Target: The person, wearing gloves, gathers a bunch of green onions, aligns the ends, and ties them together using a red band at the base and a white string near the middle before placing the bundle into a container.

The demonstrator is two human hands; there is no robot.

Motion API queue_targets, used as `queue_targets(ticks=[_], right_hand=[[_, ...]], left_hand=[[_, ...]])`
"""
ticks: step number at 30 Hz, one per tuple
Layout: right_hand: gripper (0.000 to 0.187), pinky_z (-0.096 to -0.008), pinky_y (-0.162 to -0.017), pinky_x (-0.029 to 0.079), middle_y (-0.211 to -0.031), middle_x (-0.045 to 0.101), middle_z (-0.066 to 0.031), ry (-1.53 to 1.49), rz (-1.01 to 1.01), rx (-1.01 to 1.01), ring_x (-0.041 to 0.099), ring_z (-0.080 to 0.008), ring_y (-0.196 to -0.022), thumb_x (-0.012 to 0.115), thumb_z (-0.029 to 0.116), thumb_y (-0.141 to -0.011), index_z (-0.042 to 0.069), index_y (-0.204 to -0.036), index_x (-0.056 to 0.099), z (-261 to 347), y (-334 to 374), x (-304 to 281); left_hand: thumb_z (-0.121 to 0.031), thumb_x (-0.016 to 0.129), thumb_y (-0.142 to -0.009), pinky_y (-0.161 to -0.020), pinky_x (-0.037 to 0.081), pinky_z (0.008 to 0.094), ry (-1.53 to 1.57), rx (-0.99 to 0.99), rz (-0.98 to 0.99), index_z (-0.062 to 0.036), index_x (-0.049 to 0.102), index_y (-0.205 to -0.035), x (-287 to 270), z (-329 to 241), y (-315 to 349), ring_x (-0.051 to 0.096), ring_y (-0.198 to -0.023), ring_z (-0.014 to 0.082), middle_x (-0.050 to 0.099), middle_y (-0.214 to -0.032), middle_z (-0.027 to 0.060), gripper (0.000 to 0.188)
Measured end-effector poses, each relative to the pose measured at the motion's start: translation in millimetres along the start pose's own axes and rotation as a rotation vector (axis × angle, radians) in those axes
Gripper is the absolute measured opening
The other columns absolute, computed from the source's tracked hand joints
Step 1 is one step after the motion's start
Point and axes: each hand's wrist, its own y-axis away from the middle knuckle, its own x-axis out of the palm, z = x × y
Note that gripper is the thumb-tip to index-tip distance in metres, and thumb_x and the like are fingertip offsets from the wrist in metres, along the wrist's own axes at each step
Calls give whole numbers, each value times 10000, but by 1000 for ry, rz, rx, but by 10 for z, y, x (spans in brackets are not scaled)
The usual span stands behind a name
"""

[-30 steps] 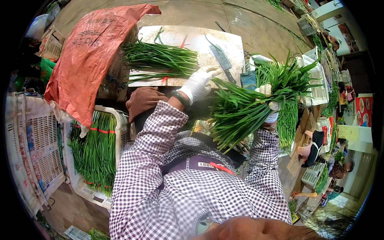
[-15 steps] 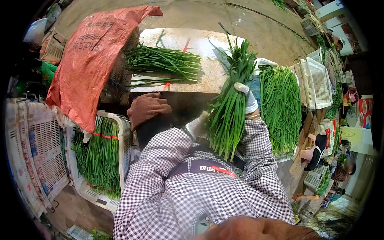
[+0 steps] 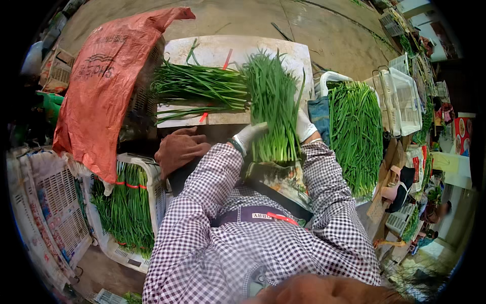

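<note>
A loose bunch of garlic chives (image 3: 274, 101) lies over the front right part of a white board (image 3: 212, 44), its pale stem ends toward me. My left hand (image 3: 251, 136), in a white glove, grips the bunch's left side near the stems. On the opposite side my right hand (image 3: 305, 125), gloved too, closes against it, with some fingers hidden by the leaves. To the left on the board is a second pile of chives (image 3: 202, 86), lying crosswise. Red ties (image 3: 227, 59) show beside and under this pile.
At right, a white crate holds upright chives (image 3: 356, 137), with a blue cloth (image 3: 319, 119) at its edge. Tied bunches (image 3: 124, 213) fill a crate at left. A red plastic sack (image 3: 109, 76) hangs beside the board. A brown cloth (image 3: 181, 147) lies nearer me.
The bunch has moved from upright in my right hand, near my lap, forward and left onto the board. My left hand has come up to its left side.
</note>
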Motion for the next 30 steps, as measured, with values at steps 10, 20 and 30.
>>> queue_targets(ticks=[10, 20, 30], right_hand=[[814, -495, -1055, 407, -1382, 509, -180, -514, 143, 130, 515, -337, -1235, 294, 688, -940, 42, -1420, 418, -52, 511, 115], [321, -317, -762, 538, -1050, 650, -70, -11, -178, -14, 642, -175, -887, 638, 164, -927, 38, -1215, 574, -391, 652, 419], [223, -362, -656, 570, -918, 697, -81, -98, -278, 85, 677, -222, -765, 646, 247, -925, 67, -1055, 653, -567, 125, 27]], left_hand=[[-371, 669, -882, -846, 566, 463, 341, -181, 1, -62, 579, -1245, 219, -75, 232, 681, -952, 279, 674, -1123, 131, 485], [-86, 723, -854, -839, 536, 331, -83, 380, -48, -57, 539, -1257, 683, 132, 102, 637, -947, 179, 650, -1072, 57, 443], [-175, 757, -836, -710, 580, 391, 28, 77, -261, -46, 616, -1153, 461, 89, -213, 688, -808, 231, 692, -982, 107, 370]])
